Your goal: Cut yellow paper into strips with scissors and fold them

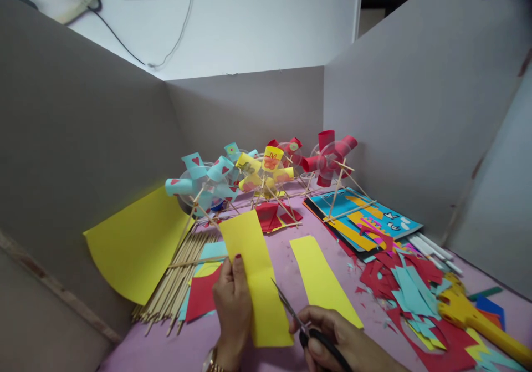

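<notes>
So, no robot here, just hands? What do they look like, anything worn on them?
Yes, two bare human hands. The left hand has a dark red thumbnail and a gold-toned watch or bracelet at the wrist. The right hand shows no jewellery. No gloves or sleeves are in view.

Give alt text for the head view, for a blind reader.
Left hand holds a yellow paper strip; right hand holds scissors near its edge. Another yellow strip lies on the table, with paper pinwheels behind and coloured scraps at right.
</notes>
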`<move>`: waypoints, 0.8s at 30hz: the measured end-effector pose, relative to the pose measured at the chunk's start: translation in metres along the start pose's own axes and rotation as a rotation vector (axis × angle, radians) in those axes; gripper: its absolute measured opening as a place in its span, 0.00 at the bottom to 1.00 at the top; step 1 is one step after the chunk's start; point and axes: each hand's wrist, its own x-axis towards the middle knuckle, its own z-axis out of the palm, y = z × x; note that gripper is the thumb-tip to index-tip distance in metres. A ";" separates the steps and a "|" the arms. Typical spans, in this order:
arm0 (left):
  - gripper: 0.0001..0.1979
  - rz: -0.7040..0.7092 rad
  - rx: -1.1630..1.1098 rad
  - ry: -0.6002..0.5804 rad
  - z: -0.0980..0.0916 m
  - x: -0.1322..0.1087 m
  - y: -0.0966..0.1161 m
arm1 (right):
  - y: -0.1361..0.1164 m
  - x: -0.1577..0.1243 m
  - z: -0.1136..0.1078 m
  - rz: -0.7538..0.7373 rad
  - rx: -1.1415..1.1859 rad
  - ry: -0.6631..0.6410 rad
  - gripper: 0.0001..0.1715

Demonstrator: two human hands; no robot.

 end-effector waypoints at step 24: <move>0.18 -0.046 -0.035 -0.019 0.000 0.000 -0.002 | 0.011 0.003 -0.001 -0.005 -0.003 0.011 0.45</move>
